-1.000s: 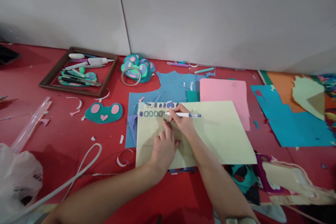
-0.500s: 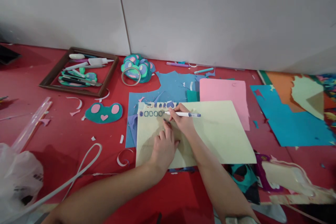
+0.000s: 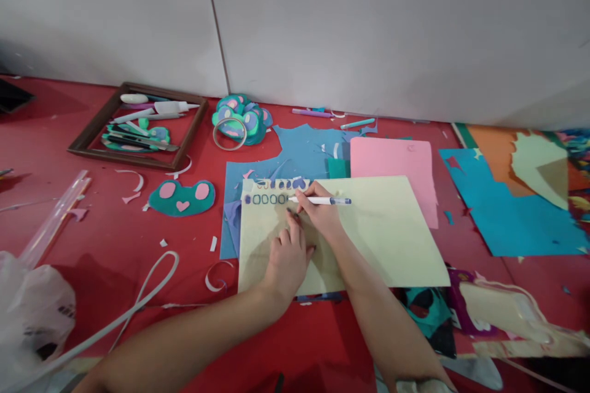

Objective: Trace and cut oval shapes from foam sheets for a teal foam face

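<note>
A pale yellow sheet (image 3: 382, 233) lies on the red surface in front of me. A row of small blue outlined shapes (image 3: 267, 199) runs along its top left edge. My right hand (image 3: 320, 212) grips a white pen (image 3: 322, 201), its tip at the end of that row. My left hand (image 3: 288, 255) lies on the sheet just below, fingers stretched forward and pressing the paper down.
A pink sheet (image 3: 396, 166) and blue paper (image 3: 299, 156) lie behind the yellow one. Farther left are a tape ring (image 3: 229, 133), a teal cut-out with pink spots (image 3: 182, 198) and a brown frame (image 3: 133, 126) holding tools. More coloured paper (image 3: 520, 196) covers the right; white strips (image 3: 147, 285) curl at the left.
</note>
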Demonstrator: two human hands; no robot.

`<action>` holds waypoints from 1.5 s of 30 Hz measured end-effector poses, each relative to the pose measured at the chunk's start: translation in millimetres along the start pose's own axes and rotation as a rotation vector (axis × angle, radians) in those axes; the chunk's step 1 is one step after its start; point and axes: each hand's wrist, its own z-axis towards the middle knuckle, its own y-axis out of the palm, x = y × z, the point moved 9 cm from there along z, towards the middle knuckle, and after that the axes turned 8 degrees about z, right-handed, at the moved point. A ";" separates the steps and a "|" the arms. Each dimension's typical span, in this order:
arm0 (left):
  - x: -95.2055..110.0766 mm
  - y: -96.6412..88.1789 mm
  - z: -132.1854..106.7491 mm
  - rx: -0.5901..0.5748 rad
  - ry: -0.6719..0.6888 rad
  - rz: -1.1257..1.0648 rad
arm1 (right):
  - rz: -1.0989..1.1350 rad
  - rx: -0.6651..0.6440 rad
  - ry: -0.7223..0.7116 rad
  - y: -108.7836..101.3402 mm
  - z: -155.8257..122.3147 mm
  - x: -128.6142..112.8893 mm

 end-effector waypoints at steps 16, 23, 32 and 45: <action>1.0 -2.1 0.0 0.006 0.021 0.034 | 0.024 0.001 0.000 -1.3 0.5 8.9; 0.0 -1.0 0.0 0.006 0.004 0.023 | -0.029 -0.005 -0.005 0.7 0.5 6.7; 1.5 -1.2 -0.3 -0.002 0.026 0.069 | 0.002 0.029 -0.009 -2.6 1.1 15.4; 1.1 -1.9 0.4 0.001 0.024 0.047 | 0.024 0.018 -0.019 -2.5 1.4 4.3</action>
